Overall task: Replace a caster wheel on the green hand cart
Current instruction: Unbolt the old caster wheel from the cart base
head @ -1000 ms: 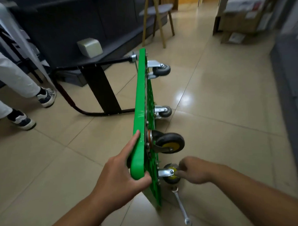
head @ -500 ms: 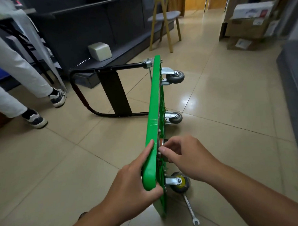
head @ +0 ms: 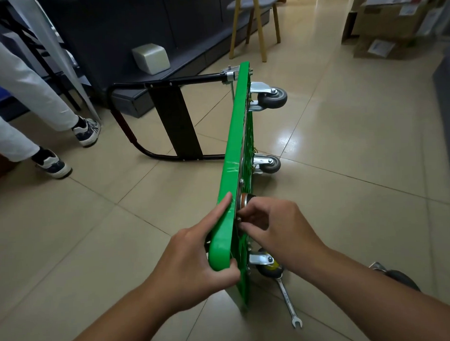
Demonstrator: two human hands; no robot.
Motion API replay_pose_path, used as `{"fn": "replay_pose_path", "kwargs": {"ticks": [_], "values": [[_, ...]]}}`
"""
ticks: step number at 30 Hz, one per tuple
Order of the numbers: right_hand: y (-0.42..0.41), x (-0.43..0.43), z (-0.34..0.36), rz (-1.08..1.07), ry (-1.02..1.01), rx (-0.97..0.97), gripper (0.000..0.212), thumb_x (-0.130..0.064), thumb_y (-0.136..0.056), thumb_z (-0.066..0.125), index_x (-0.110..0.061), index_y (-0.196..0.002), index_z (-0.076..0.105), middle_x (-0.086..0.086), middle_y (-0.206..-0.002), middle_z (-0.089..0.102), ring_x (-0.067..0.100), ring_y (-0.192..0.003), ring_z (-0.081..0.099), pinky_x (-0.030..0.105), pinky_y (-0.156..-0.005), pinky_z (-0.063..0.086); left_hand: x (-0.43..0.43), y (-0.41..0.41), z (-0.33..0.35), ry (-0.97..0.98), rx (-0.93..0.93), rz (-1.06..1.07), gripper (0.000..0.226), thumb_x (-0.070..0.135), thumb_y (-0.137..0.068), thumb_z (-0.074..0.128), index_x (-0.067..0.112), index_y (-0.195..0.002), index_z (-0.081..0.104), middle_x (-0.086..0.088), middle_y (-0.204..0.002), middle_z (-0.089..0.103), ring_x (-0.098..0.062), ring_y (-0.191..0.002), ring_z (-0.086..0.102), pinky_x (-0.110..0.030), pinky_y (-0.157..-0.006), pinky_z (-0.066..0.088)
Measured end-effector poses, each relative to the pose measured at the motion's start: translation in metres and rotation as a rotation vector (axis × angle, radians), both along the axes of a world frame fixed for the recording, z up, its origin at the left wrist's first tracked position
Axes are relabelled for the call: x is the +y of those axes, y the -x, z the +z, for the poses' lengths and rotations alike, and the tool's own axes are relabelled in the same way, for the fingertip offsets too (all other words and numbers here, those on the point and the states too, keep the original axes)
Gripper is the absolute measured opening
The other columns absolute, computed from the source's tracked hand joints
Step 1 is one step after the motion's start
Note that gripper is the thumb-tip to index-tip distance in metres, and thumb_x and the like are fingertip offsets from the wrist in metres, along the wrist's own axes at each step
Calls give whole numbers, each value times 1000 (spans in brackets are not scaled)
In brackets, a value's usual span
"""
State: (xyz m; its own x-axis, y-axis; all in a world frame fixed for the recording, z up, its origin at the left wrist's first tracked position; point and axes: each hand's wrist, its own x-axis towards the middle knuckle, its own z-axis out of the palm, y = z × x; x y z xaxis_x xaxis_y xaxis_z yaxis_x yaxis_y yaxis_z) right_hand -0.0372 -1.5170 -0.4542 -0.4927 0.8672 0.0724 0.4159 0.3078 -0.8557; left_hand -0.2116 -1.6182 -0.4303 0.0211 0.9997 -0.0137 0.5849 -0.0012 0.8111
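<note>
Mid-task, I'd judge: green plastic hand cart (head: 239,134) stands on edge on the floor at frame centre, left hand (head: 189,263) with fingers wrapped round its near corner, right hand (head: 279,227) with fingers pinched narrow on the rusty caster mount (head: 245,199), silver wrench (head: 287,298) idle lower right, swap not yet done.

We see a beige tiled floor (head: 360,191) carrying the green hand cart (head: 234,144) on its edge, a wrench (head: 287,299) beside it, and a loose caster wheel (head: 398,276) nearby.

We find the cart (head: 234,144) on edge on the floor (head: 347,191), handle (head: 173,121) left, wheels (head: 273,98) right, wrench (head: 287,300) beside the nearest wheel.
</note>
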Motion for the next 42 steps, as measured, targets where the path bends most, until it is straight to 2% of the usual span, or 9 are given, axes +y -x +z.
{"fn": "replay_pose_path", "kwargs": {"ticks": [3,8,12,15,19,24,32,38,42], "values": [[1,2,1,-15,33,44,17,-13,-81,82,-25,-90,74,-11,-82,75,3,-79,72,32,-79,61,3,3,-1,-1,-2,2,107,22,-75,78,63,-156,21,1,-98,73,-29,-75,70,-50,-64,61],[-1,5,3,-82,50,62,2,-27,-88,77,-26,-87,75,-11,-77,74,3,-72,71,30,-72,61,4,1,-2,1,-15,3,107,22,-75,78,64,-156,21,3,-105,74,-30,-82,72,-50,-69,63],[1,4,3,-99,120,0,14,-32,-91,73,-24,-81,74,-6,-66,72,7,-56,69,27,-60,58,4,1,-3,4,-18,-1,107,22,-75,78,65,-155,20,6,-107,72,-30,-84,73,-48,-69,64],[-1,8,4,-61,178,37,4,-25,-88,77,-22,-86,76,-5,-72,75,7,-64,72,31,-69,62,4,1,-3,-3,-15,-4,108,22,-76,78,65,-155,20,6,-106,73,-30,-82,72,-48,-69,64],[-2,8,6,-26,101,17,18,-17,-78,86,-24,-90,74,-8,-79,74,4,-74,71,23,-73,60,6,1,-4,-15,2,-3,108,24,-75,78,65,-155,20,2,-101,73,-31,-79,70,-49,-68,63],[-4,10,9,-32,134,100,3,-21,-87,78,-20,-87,76,-5,-78,76,9,-72,73,32,-72,62,7,0,-4,-16,2,-10,107,28,-73,78,66,-155,20,5,-105,74,-27,-85,74,-45,-71,64],[-2,8,8,-69,279,92,8,-21,-89,77,-13,-89,77,2,-73,76,13,-65,74,36,-70,64,6,1,-4,-20,19,-17,107,29,-74,79,64,-156,19,9,-105,72,-26,-85,74,-42,-69,65],[-5,6,7,-31,95,65,17,-13,-80,84,-22,-89,73,-7,-79,75,5,-74,72,30,-75,62,7,-4,-3,-65,90,-32,105,33,-75,76,62,-157,16,12,-100,71,-23,-77,71,-41,-66,62],[-8,7,4,-60,106,128,3,-21,-86,78,-22,-87,75,-7,-78,76,9,-75,73,39,-75,63,7,-7,-3,-92,150,-36,106,36,-75,75,60,-159,15,16,-90,67,-19,-68,66,-37,-58,57]]}}
